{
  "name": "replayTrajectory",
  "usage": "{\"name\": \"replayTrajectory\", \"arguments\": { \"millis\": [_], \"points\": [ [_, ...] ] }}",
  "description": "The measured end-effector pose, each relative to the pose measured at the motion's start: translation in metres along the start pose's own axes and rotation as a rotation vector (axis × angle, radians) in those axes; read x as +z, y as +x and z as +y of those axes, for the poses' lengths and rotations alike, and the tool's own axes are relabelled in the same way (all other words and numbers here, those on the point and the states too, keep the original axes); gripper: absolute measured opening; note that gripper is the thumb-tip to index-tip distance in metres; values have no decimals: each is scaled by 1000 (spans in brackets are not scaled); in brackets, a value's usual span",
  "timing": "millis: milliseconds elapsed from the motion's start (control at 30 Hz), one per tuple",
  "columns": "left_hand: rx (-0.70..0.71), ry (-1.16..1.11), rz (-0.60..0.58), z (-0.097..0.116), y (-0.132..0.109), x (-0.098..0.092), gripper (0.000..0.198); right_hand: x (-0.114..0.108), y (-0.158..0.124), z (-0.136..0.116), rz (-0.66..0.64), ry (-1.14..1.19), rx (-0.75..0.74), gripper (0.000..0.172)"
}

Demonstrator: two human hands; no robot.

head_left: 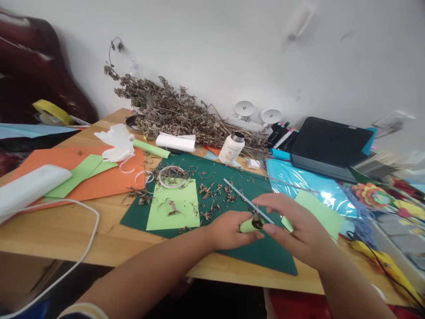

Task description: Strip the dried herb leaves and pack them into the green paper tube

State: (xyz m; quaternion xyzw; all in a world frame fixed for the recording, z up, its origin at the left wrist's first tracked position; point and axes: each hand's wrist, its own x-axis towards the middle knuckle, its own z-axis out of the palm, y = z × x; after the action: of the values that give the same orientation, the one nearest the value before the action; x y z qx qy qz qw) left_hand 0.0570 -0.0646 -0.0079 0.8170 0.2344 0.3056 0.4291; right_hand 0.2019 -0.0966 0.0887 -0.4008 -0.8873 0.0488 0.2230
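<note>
Left hand (229, 230), lower centre of frame: grip closed around a light green paper tube (246, 225), its mouth facing right. Dark dried leaf bits (257, 223) fill the mouth and stick out a little at the top. Right hand (299, 226), right of it: thumb tip close beside the mouth, forefinger higher up, the two parted; cannot tell whether this grip pinches any of the leaf.

A pale blue strip (242, 197) lies slantwise behind the tube, passing under the right fingers. Beneath both hands, a dark green mat (275, 252) on the wooden tabletop (109, 235). Loose dried leaves (206, 190) scattered over the middle of the mat. Left of these, a light green sheet (159, 219) with crumbs on it; a white ring (161, 180) overlaps its top edge, more dried matter inside. A second green sheet (318, 212) is partly behind the right hand.

Further out: cream bottle (230, 150), upright and uncapped, just above frame centre; white roll (175, 142) to its left; large dried plant bundle (179, 106) along the wall behind. Left of frame: orange sheet (99, 188) and white corded device (33, 184). Right of frame: shiny blue packet (299, 170) with a black box (328, 141) behind it
</note>
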Motion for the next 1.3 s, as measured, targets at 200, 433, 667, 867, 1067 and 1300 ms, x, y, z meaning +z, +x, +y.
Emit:
{"name": "replayTrajectory", "arguments": {
  "millis": [200,433,667,867,1067,1300],
  "points": [
    [-8,-20,-19,-2,0,0,29,5,2,-2,45,20,-104,12],
    [28,-28,-33,-2,0,0,30,7,-1,-1,-12,54,-35,8],
    [13,33,-22,-2,0,0,30,-7,4,-12,-179,-162,-25,18],
    [35,36,-41,-1,0,0,29,-19,1,-23,-324,-362,-50,19],
    [45,58,-44,1,1,-1,29,-25,-4,-19,-268,-368,-94,24],
    [31,42,-63,-1,1,0,26,-24,-2,-19,-334,-387,-98,23]
  ]
}}
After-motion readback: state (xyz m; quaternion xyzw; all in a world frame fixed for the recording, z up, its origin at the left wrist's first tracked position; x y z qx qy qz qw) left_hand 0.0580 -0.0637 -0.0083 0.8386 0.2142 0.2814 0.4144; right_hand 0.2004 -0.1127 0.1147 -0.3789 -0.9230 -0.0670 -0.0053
